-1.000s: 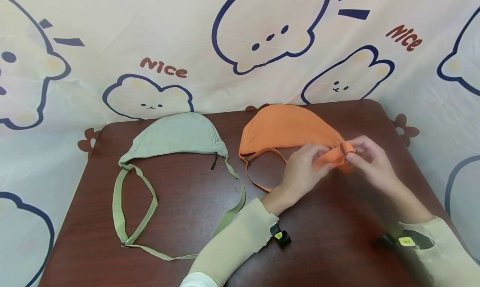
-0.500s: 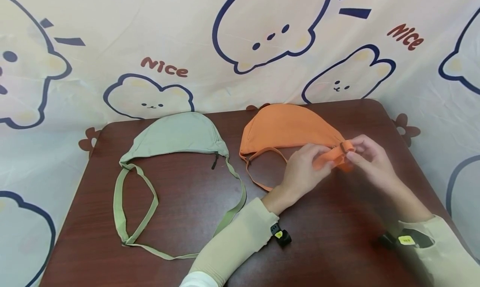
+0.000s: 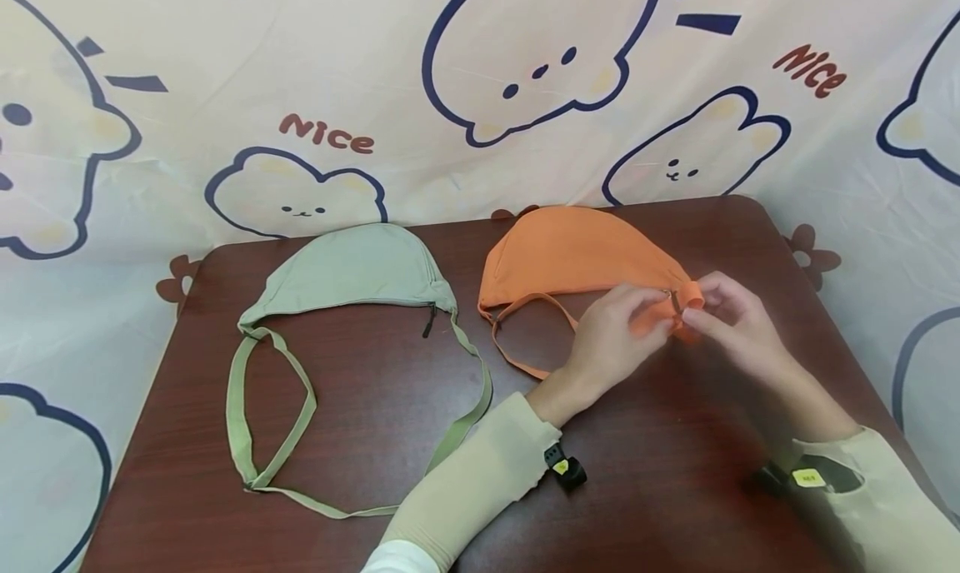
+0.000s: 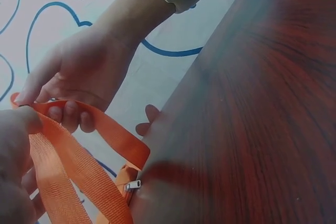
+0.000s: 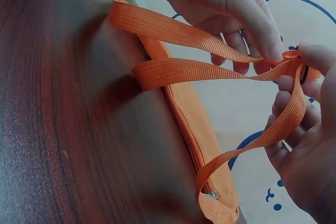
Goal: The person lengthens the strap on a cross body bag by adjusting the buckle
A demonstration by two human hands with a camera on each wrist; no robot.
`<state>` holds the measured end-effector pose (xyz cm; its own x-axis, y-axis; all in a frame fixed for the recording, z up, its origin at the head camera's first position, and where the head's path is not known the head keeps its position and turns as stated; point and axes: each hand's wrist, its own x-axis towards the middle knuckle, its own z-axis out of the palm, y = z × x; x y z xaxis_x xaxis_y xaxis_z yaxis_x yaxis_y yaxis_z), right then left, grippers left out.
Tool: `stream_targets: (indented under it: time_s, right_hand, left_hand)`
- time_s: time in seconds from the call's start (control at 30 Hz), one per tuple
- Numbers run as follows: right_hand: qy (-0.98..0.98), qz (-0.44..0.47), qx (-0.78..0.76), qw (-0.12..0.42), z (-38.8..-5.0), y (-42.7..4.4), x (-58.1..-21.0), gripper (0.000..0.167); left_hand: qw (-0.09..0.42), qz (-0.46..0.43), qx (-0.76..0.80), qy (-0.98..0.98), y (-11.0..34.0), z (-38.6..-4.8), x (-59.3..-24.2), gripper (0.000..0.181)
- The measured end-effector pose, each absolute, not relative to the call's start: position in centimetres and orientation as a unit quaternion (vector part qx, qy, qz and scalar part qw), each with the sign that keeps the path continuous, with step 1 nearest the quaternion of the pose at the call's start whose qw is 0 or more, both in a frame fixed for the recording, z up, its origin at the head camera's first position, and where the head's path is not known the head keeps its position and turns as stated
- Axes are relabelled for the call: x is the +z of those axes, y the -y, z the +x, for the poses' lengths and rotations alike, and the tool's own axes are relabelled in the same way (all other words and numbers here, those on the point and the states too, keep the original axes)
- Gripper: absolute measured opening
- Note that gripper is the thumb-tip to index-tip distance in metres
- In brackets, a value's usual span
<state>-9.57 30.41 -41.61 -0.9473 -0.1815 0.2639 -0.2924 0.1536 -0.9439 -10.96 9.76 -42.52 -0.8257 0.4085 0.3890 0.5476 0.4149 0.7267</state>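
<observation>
An orange waist bag [image 3: 581, 252] lies at the back right of the table, its curved side away from me. Near its right end both hands work on the orange strap [image 5: 173, 74], raised off the tabletop. My left hand [image 3: 609, 331] pinches the webbing between thumb and fingers. Opposite it, my right hand [image 3: 738, 315] pinches a strap loop at a dark slider buckle [image 5: 304, 73]. Loose lengths of webbing hang below the hands in both wrist views. A metal zipper pull [image 4: 133, 185] shows at the bag's end.
A pale green waist bag [image 3: 352, 269] lies on the left of the dark wooden table [image 3: 360, 406], its green strap [image 3: 238, 415] spread toward me, partly under my left sleeve. Behind the table hangs a white cloth [image 3: 480, 173] with cartoon prints.
The strap loop at the buckle has shifted slightly to the left, and my right fingertips have moved left with it, nearer my left hand. Both bags stay where they were.
</observation>
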Motion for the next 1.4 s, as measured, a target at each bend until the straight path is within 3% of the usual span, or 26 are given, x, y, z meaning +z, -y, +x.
stream_targets:
  time_s: [0.37, 0.73, 1.1, 1.4]
  right_hand:
    - [0.761, 0.153, 0.629, 0.052, -9.4, -30.7, -41.7, 0.022]
    - [0.733, 0.187, 0.653, 0.04, -9.8, -31.2, -41.8, 0.023]
    - [0.736, 0.181, 0.651, 0.043, -9.7, -31.1, -41.8, 0.022]
    - [0.734, 0.182, 0.653, 0.05, -9.7, -31.2, -41.9, 0.022]
  left_hand:
    - [0.042, -0.286, -0.447, 0.846, -9.6, -10.7, -42.6, 0.045]
    - [0.099, -0.265, -0.412, 0.866, -9.4, -10.2, -43.1, 0.036]
    - [0.118, -0.28, -0.346, 0.888, -9.6, -10.1, -43.7, 0.039]
    - [0.132, -0.262, -0.389, 0.873, -9.2, -10.1, -43.7, 0.036]
